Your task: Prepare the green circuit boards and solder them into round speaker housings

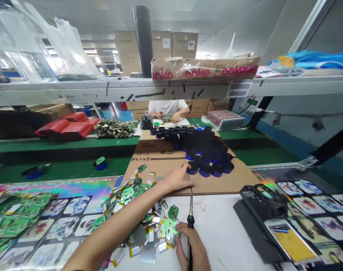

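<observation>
My left hand [179,177] reaches forward over the cardboard, thumb and fingers apart. Its fingertips are at the left edge of a round black-and-blue housing [192,168], the nearest of a large cluster; whether they grip it I cannot tell. In my right hand [192,244] is a soldering iron [190,222], its metal end pointing away from me. Against that hand's fingertips lies a round green circuit board [168,229]. Under and beside my left forearm is a heap of small circuit boards [129,194] wired to silver battery cells [135,251].
A soldering station [264,203] stands at right, with a yellow sponge tray [291,244]. Larger green board panels [16,214] lie at left. A shelf [126,90] spans overhead, carrying a long carton [205,69]. Across the bench, a person [168,109] handles boards.
</observation>
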A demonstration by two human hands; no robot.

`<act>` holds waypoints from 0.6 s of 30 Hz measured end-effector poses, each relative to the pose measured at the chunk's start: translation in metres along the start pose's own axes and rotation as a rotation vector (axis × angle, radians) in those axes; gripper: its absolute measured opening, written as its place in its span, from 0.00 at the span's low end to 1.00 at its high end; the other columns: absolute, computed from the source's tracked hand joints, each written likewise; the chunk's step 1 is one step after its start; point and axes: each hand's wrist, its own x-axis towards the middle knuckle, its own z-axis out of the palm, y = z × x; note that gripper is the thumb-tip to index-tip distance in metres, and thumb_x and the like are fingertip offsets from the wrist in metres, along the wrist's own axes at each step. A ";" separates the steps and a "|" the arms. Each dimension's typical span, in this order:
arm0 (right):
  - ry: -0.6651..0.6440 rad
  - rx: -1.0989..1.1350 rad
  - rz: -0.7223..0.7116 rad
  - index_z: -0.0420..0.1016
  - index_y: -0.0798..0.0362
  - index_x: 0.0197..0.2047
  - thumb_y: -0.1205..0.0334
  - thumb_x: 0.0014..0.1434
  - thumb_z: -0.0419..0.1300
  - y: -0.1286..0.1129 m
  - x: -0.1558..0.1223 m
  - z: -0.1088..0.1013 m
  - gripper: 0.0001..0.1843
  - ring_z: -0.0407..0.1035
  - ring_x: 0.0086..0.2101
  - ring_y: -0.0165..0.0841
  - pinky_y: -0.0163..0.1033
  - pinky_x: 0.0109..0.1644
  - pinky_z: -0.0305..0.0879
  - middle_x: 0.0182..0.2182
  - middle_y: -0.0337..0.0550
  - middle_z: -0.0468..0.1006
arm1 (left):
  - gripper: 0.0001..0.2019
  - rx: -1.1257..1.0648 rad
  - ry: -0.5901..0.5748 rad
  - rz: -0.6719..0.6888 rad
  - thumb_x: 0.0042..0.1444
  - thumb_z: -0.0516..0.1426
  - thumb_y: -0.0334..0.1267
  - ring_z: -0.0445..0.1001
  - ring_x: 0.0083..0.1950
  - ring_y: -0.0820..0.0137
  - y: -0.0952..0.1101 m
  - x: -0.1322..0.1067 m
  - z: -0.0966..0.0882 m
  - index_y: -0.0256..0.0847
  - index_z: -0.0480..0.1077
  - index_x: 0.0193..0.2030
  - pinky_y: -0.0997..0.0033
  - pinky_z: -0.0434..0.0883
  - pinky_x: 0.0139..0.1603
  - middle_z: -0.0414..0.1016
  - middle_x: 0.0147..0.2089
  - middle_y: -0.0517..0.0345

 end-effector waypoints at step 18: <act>-0.076 -0.042 0.042 0.69 0.47 0.57 0.68 0.68 0.61 0.011 0.017 -0.024 0.16 0.79 0.55 0.44 0.53 0.60 0.79 0.56 0.54 0.81 | 0.16 -0.405 -0.181 -0.115 0.55 0.70 0.48 0.78 0.46 0.66 0.013 -0.141 -0.123 0.41 0.71 0.35 0.68 0.75 0.47 0.79 0.46 0.55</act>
